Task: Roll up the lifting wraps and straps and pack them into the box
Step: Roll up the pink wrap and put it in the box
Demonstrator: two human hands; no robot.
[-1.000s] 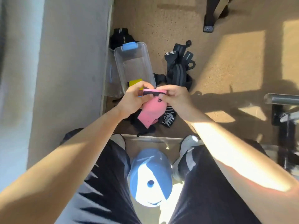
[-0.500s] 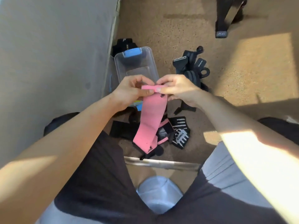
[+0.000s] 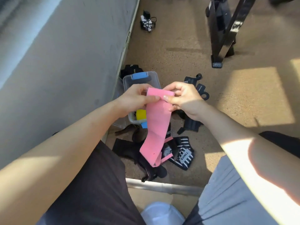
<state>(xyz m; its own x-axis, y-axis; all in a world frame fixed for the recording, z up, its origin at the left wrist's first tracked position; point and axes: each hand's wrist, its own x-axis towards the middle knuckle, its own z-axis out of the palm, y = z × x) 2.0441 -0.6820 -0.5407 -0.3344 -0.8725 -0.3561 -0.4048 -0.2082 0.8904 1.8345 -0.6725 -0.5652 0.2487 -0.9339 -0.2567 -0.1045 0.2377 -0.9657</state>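
Both hands are pinching the folded top end of a pink wrap [image 3: 156,125]: the left hand [image 3: 135,99] is closing thumb and fingers on its left edge, the right hand [image 3: 183,98] is pressing thumb and forefinger on its right edge, fingers curled tight with almost no gap. The rest of the pink wrap is hanging down toward 6 o'clock, its lower end dangling over the pile on the floor and showing a small dark tag too small to read. Behind the hands, toward 12 o'clock, a clear plastic box [image 3: 141,80] with blue latches is sitting by the wall, and a yellow roll [image 3: 140,114] is lying inside it. At 5 o'clock from the hands a black-and-white striped wrap [image 3: 181,154] is lying on the floor, its grey patch reading "EVNLT" or similar, seen reversed. At 2 o'clock black straps [image 3: 200,89] are lying with white lettering too small to make out. A dark wrap [image 3: 131,69] beyond the box is carrying white writing that cannot be read.
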